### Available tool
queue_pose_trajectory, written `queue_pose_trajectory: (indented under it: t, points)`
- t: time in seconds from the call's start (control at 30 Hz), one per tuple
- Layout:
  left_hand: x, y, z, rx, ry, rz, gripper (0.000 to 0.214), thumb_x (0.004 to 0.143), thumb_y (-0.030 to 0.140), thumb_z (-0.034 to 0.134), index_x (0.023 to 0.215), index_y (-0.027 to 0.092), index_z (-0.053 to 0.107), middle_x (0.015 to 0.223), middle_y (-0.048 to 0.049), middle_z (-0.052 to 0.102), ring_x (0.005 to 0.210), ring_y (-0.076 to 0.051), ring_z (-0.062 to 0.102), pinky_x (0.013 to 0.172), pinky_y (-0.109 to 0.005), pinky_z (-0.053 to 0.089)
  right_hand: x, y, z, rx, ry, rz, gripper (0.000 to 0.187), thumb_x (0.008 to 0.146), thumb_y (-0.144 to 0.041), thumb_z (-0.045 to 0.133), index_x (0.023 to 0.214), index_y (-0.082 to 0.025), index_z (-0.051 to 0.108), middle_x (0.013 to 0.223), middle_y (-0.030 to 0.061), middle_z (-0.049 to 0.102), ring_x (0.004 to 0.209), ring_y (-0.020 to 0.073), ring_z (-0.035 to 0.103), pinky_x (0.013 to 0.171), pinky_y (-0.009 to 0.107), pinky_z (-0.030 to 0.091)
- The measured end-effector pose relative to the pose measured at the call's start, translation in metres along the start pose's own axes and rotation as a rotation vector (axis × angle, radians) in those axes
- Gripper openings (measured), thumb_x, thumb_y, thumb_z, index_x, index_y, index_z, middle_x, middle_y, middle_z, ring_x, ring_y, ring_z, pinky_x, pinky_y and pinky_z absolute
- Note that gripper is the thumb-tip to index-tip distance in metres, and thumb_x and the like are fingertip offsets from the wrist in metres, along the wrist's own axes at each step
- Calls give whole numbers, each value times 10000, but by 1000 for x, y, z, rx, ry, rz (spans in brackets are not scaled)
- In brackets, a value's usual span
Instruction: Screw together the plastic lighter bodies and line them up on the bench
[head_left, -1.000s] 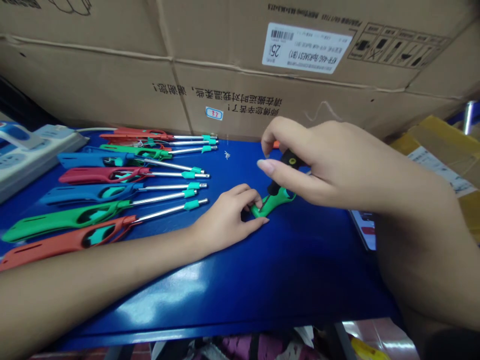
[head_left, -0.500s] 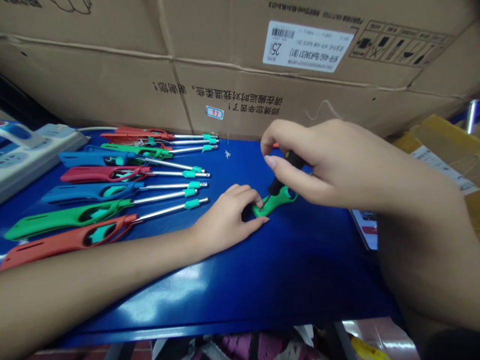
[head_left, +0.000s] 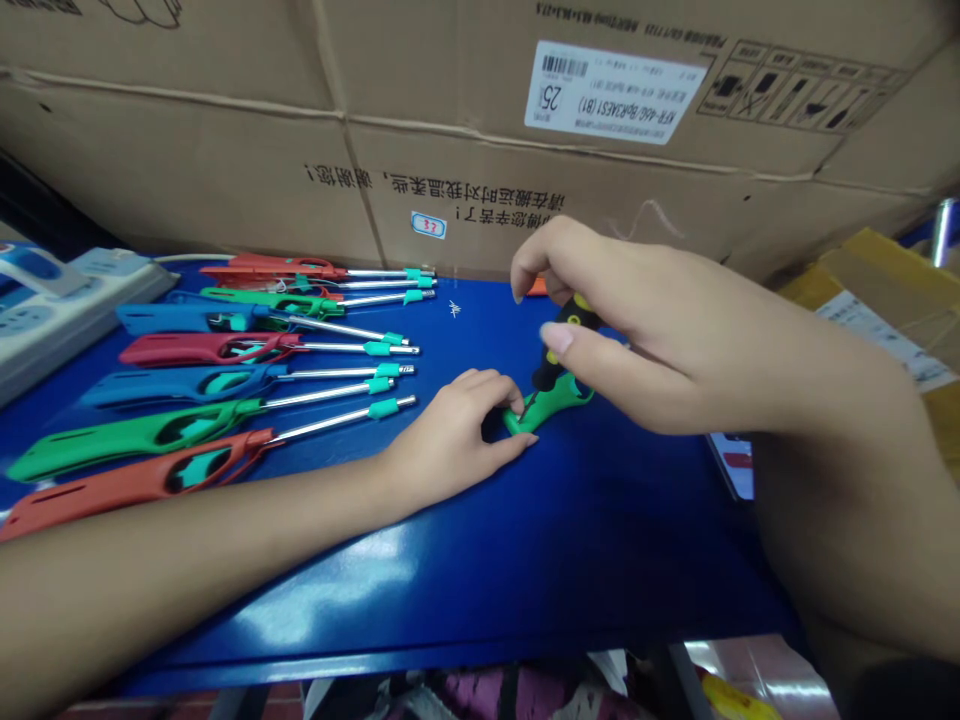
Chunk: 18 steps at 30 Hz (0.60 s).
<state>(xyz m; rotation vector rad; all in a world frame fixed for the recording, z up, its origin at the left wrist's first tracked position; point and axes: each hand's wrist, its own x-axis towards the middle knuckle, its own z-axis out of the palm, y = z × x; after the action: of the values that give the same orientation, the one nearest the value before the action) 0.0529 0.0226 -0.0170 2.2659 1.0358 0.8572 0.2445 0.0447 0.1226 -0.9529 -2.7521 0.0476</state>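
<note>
On the blue tabletop [head_left: 480,560], my left hand [head_left: 457,440] pinches the end of a green lighter [head_left: 564,398] between thumb and fingers, holding it flat against the surface. My right hand [head_left: 622,320] is closed on a black and yellow screwdriver [head_left: 551,368], tilted, its thin shaft reaching down to the lighter's near end beside my left fingertips. Whether the tip sits in a screw is too small to tell. My right index finger is lifted away from the handle. The far end of the lighter lies partly behind my right hand.
Several long-nosed lighters, such as an orange one [head_left: 150,485] and a blue one [head_left: 184,384], lie in a row at the left. A white power strip [head_left: 67,310] sits beyond them. A large cardboard box [head_left: 442,150] walls off the back; a smaller carton [head_left: 892,290] stands right.
My right thumb and fingers have shifted on the screwdriver handle, spreading apart and showing more of its yellow marks. My left hand and the green lighter have stayed put.
</note>
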Motion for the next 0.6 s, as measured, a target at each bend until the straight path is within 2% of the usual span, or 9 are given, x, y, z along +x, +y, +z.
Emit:
queue_pose_trajectory:
  t: [0.1, 0.17, 0.3, 0.43, 0.5, 0.6]
  points:
    - [0, 0, 0, -6, -11, -4, 171, 859, 255, 747, 920, 182, 605, 920, -28, 656, 891, -215, 590, 828, -379, 485, 1, 1, 0, -48, -2, 45, 292, 994, -440, 414, 1026, -219, 602, 719, 7, 619, 640, 182, 572, 617, 300, 353]
    - [0, 0, -1, -8, -24, -8, 173, 863, 265, 746, 921, 186, 604, 917, -26, 651, 894, -216, 587, 829, -380, 484, 1, 2, 0, -52, 3, 47, 266, 994, -397, 407, 1024, -220, 603, 727, 9, 619, 637, 180, 566, 618, 303, 353]
    - [0, -1, -1, -12, -14, -11, 178, 859, 265, 749, 911, 190, 596, 913, -27, 648, 883, -214, 589, 813, -375, 485, -1, 2, -3, 28, -14, 17, 246, 969, -320, 425, 1143, -210, 560, 888, 32, 674, 715, 185, 588, 641, 306, 374]
    - [0, -1, -1, -19, -19, -11, 179, 862, 273, 748, 916, 190, 600, 919, -26, 645, 888, -213, 594, 821, -375, 485, -3, 2, -4, -5, -19, 70, 278, 989, -423, 433, 1047, -209, 601, 695, 2, 604, 621, 172, 547, 620, 304, 354]
    - [0, -1, -1, -18, -24, -17, 178, 864, 277, 748, 919, 189, 603, 913, -25, 643, 885, -213, 594, 814, -372, 486, -3, 2, -3, -4, -1, 70, 271, 985, -398, 436, 1075, -203, 602, 733, 9, 618, 630, 169, 546, 625, 305, 354]
    - [0, -1, -2, -20, -21, -17, 177, 866, 279, 746, 911, 189, 601, 906, -27, 644, 876, -213, 598, 804, -369, 489, -1, 1, -2, 47, -13, 28, 262, 975, -336, 438, 1135, -185, 580, 915, 50, 670, 715, 177, 568, 646, 308, 364]
